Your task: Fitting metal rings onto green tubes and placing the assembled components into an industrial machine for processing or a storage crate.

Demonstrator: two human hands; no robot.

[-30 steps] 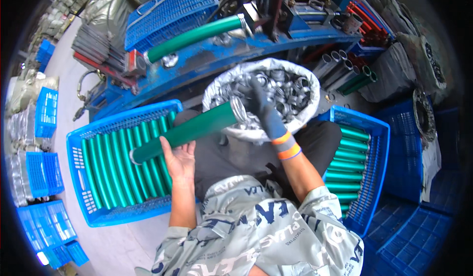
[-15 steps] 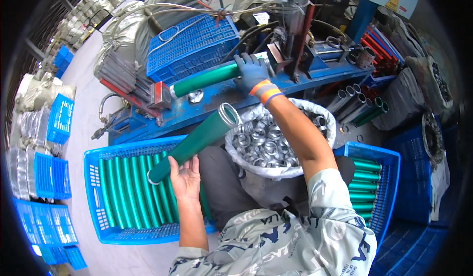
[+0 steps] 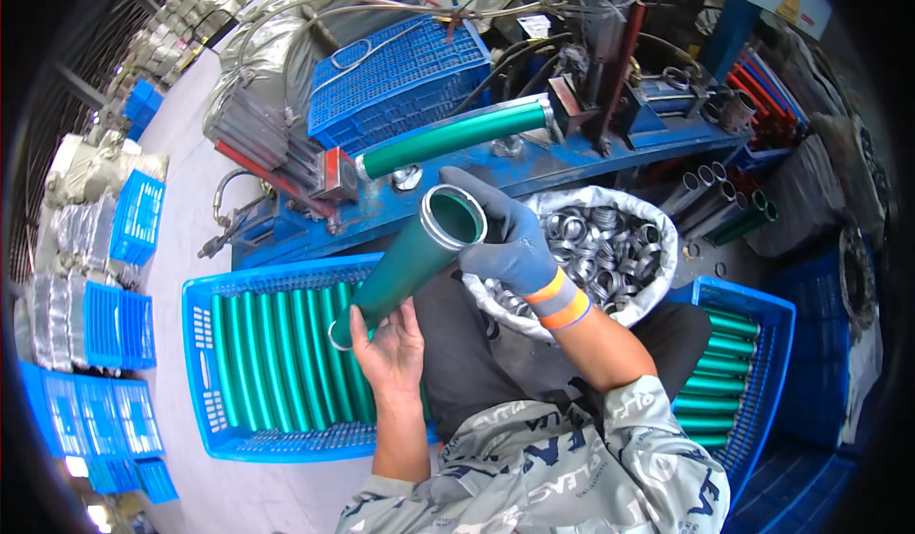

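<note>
A green metal tube (image 3: 396,272) slants up across my lap, its open ringed end toward the upper right. My bare left hand (image 3: 389,348) cradles the lower end, thumb on one side and fingers on the other. At the upper end, my gloved right hand (image 3: 515,243) closes around the rim, fingers above and thumb below. Another green tube (image 3: 453,139) lies on the blue bench machine (image 3: 477,180), between a red end block (image 3: 338,177) and the upright fixture on the right. A white-lined basket (image 3: 667,282) of loose metal rings stands beyond my knees.
Left of my legs, a blue crate (image 3: 195,372) holds a row of green tubes; another blue crate (image 3: 777,343) with tubes stands right. Behind the bench sits an upturned-looking blue crate (image 3: 400,81). Several bare tubes (image 3: 710,196) lean beneath the bench. Hoses run above it.
My right hand has left the tube on the bench and come down to the upper end of the tube in my left hand. The whole view has shifted slightly.
</note>
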